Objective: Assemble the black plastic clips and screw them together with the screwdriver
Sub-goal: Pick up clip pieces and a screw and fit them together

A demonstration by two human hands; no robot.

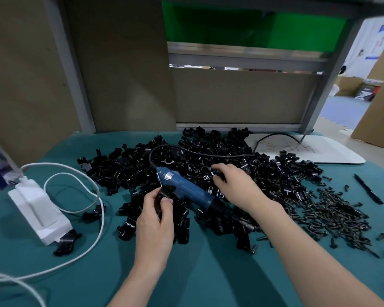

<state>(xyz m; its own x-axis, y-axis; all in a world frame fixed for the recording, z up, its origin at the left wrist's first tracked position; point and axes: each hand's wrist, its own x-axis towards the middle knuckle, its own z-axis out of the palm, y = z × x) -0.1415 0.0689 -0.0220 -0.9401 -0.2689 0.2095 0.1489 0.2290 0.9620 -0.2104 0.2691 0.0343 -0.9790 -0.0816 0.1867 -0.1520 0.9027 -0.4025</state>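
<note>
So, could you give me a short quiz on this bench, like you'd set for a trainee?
1. True or false: the right hand grips the blue screwdriver.
2. What does the left hand hold? A) a black clip B) a pen C) a white cable
3. Fill in: the loose screws lie to the ___ of the clip pile.

Key
1. False: the screwdriver lies on the pile, and the right hand reaches into the clips beyond it.
2. A
3. right
</note>
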